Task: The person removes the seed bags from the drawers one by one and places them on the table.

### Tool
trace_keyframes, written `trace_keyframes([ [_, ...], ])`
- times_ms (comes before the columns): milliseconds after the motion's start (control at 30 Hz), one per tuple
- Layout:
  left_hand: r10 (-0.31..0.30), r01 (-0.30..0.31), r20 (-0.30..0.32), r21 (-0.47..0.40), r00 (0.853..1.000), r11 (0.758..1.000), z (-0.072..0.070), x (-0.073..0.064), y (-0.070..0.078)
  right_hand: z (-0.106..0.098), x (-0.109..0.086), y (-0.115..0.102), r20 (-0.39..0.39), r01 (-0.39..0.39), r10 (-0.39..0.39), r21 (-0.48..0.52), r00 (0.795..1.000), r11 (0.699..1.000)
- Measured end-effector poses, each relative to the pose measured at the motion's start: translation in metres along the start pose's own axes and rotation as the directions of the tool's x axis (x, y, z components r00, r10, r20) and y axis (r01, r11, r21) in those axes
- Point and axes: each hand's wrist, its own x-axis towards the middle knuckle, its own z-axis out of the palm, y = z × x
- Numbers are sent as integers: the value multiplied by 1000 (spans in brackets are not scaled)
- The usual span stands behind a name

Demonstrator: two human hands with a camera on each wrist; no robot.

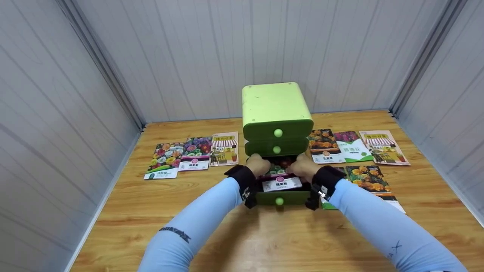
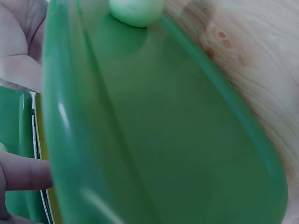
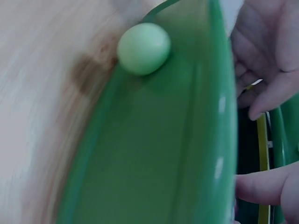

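A small light-green cabinet [image 1: 275, 102] has its dark-green bottom drawer [image 1: 295, 198] pulled out. Inside lies a flower seed packet [image 1: 281, 184], its white lower end toward the drawer front and its upper part in shade. From the left, my left hand [image 1: 259, 165] reaches into the drawer at the packet's edge. On the opposite side, my right hand [image 1: 303, 167] does the same. Both hands' fingertips are largely hidden, so any grip on the packet is unclear. The drawer front [image 2: 154, 121] fills most of the left wrist view, and its round knob [image 3: 144, 49] shows in the right wrist view.
Left of the cabinet, three packets [image 1: 194, 153] lie in a row on the wooden table [image 1: 181, 211]. To the right are more packets [image 1: 353, 147], with others [image 1: 368, 181] partly behind my right forearm. Two upper drawers [image 1: 261, 130] are closed. Pale panel walls [image 1: 196, 56] surround the table.
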Motion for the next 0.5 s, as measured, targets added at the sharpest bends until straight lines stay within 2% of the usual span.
trace_keyframes([
  [67, -14, 14, 2, -14, 1000, 1000, 1, 3, 0, -1, -1, 0, 20, -36, 34, 74, 999, 997],
  [167, -55, 57, 30, -97, 998, 994, 2, 8, -1, -1, -2, -1, 35, -54, 49, 141, 998, 989],
  [300, -94, 110, 83, -227, 992, 968, 2, 12, -2, -1, -2, -2, 73, -61, 45, 246, 996, 967],
  [500, -50, 99, 155, -328, 987, 939, -2, 4, -5, 1, -5, -2, 87, -20, -11, 343, 996, 939],
])
